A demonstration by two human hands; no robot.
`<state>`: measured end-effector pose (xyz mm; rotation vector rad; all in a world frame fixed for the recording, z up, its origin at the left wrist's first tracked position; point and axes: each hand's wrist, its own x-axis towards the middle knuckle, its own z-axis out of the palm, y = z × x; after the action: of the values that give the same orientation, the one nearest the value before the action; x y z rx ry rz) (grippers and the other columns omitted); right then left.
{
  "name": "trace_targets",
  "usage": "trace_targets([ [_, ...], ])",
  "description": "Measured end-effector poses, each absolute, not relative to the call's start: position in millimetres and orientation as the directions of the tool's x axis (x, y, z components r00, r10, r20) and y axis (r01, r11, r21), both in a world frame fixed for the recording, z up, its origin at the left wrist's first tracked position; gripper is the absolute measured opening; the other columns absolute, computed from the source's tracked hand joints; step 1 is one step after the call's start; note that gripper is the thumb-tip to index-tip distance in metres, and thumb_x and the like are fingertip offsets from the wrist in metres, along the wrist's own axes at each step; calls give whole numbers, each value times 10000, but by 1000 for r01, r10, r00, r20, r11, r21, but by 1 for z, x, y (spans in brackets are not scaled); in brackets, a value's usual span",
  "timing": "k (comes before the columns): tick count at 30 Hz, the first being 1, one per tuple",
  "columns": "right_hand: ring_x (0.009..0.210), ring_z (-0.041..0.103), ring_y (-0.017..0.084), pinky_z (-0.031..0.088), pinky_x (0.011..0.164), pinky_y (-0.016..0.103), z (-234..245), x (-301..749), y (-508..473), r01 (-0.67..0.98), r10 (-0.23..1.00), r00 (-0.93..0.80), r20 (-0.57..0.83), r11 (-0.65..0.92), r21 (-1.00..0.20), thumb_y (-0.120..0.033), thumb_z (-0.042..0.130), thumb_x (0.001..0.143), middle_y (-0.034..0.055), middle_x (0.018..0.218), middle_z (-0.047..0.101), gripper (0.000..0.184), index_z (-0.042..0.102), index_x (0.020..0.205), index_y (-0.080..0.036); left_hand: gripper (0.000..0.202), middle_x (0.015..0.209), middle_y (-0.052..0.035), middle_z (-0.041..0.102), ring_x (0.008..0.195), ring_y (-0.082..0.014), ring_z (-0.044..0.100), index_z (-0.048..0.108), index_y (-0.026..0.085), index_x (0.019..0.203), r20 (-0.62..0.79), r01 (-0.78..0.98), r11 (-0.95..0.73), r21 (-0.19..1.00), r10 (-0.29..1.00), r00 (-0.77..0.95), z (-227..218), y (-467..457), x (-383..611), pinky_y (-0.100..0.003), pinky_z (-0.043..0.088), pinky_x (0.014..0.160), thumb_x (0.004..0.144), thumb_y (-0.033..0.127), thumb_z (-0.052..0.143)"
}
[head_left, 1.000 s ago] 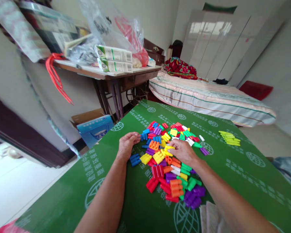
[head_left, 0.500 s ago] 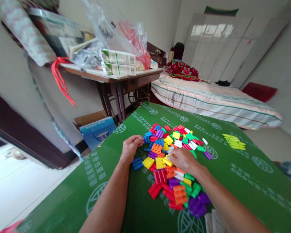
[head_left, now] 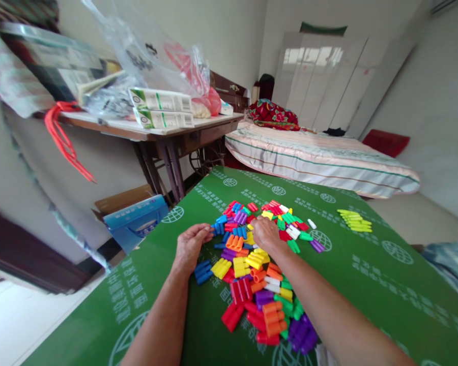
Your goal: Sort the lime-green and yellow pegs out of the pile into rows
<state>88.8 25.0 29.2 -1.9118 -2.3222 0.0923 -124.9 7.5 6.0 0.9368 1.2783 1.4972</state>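
Note:
A heap of plastic bullet-shaped building blocks, including orange ones (head_left: 274, 318), yellow ones (head_left: 255, 258) and purple ones (head_left: 303, 333), spreads over the green table (head_left: 156, 300). At the heap's left edge my left hand (head_left: 192, 245) pinches the end of a blue building block (head_left: 219, 226) between thumb and fingers. My right hand (head_left: 266, 234) reaches into the upper middle of the heap, fingers bent down and closed beside a yellow block (head_left: 267, 215). Whatever its fingertips hold is hidden. Below the left hand lies another blue block (head_left: 203, 272), apart from it.
A separate group of lime-yellow blocks (head_left: 354, 221) lies on the table's right side. Beyond the left edge are a blue carton (head_left: 137, 223) and a wooden desk (head_left: 152, 133) bearing bags and boxes. A bed (head_left: 320, 152) stands behind the table.
My right hand has moved away from me, from the yellow blocks in the middle toward the heap's far part. The left hand stays at the blue block. The view has turned slightly right.

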Motion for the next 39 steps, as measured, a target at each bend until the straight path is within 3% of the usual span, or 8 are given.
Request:
trace_targets([
  [8,817,599,165,408,687,250,29,116,10,959,981,-112,155,148,-243,-148,447,842,57,933,645,272,708,880,-216,369,716,-55,709,619,-154,642,672,142,728,-3,-126,-34,991,958,-287,13,8,-124,-282,554,648,488,409,762],
  [12,868,595,154,414,731,237,38,165,1,961,976,-19,216,77,-265,-151,439,844,38,979,648,308,694,993,-236,354,723,-53,716,632,-164,654,674,151,725,-5,-118,-32,992,953,-301,13,11,-125,-284,567,648,479,389,764],
  [16,916,600,143,422,733,220,43,237,-13,983,963,163,215,-139,-120,-172,454,844,12,1065,636,337,635,1107,-282,324,737,-45,722,648,-173,666,679,162,730,-21,-111,-13,994,954,-298,11,14,-127,-288,579,659,490,362,762],
  [19,921,607,178,432,698,252,43,289,-29,958,938,287,196,-286,-32,-123,444,832,59,1086,627,349,633,1099,-246,318,762,-41,729,680,-172,675,682,160,761,-32,-102,2,995,954,-298,11,16,-128,-277,581,683,513,343,759],
  [26,954,594,230,448,684,269,23,337,-55,942,943,311,118,-322,97,-4,508,749,147,1023,642,236,671,832,-154,252,768,-17,737,698,-161,680,687,177,755,-95,-109,63,992,942,-321,14,18,-128,-232,579,683,529,271,747],
  [30,962,603,181,450,752,252,14,339,-58,965,964,249,98,-255,60,-175,505,841,77,1004,660,176,672,889,-204,228,758,-1,736,716,-147,684,693,190,750,-103,-91,75,993,927,-361,20,16,-125,-197,572,683,535,251,739],
  [33,951,617,182,456,744,264,14,357,-58,947,940,318,125,-311,-76,-276,505,851,44,1058,661,220,673,991,-250,198,741,-1,732,699,-147,684,693,191,724,-111,-87,82,993,910,-399,26,13,-119,-198,577,662,539,254,722],
  [39,964,641,184,482,800,279,6,404,-64,890,900,423,100,-392,-233,-141,528,777,52,1122,668,375,663,1113,-233,191,729,5,728,683,-137,680,694,200,700,-127,-83,102,991,906,-403,36,9,-112,-172,570,627,514,239,706],
])
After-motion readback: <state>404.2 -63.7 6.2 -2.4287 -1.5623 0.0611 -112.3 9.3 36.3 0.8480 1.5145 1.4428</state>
